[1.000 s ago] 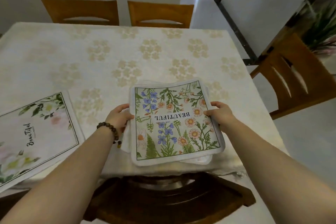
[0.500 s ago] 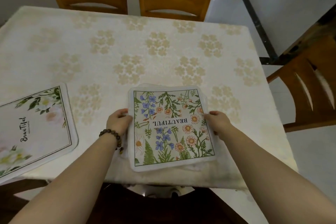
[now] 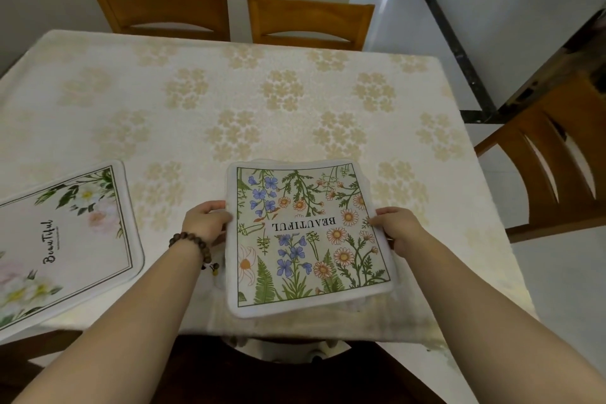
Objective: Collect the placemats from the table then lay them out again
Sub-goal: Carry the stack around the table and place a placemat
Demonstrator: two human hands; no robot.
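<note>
Both edges of the stack (image 3: 308, 236) should stay level and squared, I judge, so the lower mats cannot slide out before one is peeled off or added. One mat (image 3: 65, 239) lies flat on the table (image 3: 229, 102) at left, well apart from the left hand (image 3: 206, 223), which grips the stack's left edge. The right hand (image 3: 398, 229) grips its right edge.

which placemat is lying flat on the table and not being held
The white-flowered placemat at the left lies alone, untouched; the wildflower placemat in the middle is held at both sides.
</note>
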